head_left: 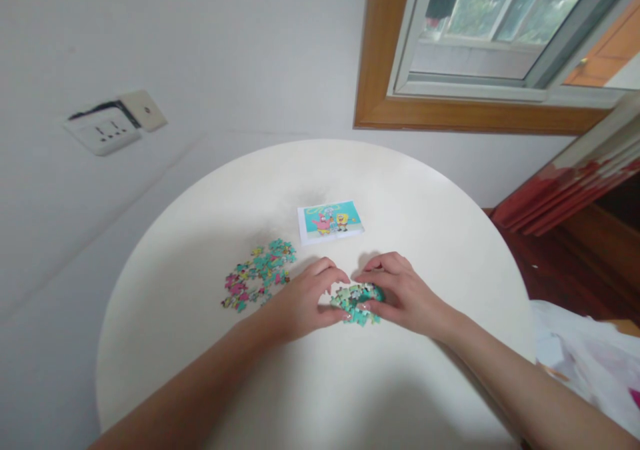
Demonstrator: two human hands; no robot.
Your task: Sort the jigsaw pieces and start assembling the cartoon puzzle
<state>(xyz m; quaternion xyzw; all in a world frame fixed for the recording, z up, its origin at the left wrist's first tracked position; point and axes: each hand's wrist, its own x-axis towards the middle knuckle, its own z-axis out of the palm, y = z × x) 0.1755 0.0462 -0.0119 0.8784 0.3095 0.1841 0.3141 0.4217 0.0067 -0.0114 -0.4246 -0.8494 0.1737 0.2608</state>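
A small pile of jigsaw pieces (356, 313), mostly green and teal, lies on the white round table (320, 397) between my hands. My left hand (310, 300) curves at the pile's left side, thumb and fingers apart, with nothing visible in its grasp. Around the pile's right side, my right hand (400, 293) is wrapped, its thumb and fingers against some pieces; its palm side is hidden. Further left, a looser spread of jigsaw pieces (270, 263) in teal, pink and yellow lies flat. Beyond my hands is a picture card (330, 222) with cartoon characters on a teal ground.
A white wall (225, 57) stands behind the table, with a power socket (104, 130) at left. A wood-framed window (480, 111) is at upper right. Beside the table on the right are a red and white curtain (545, 193) and white plastic bags (575, 350).
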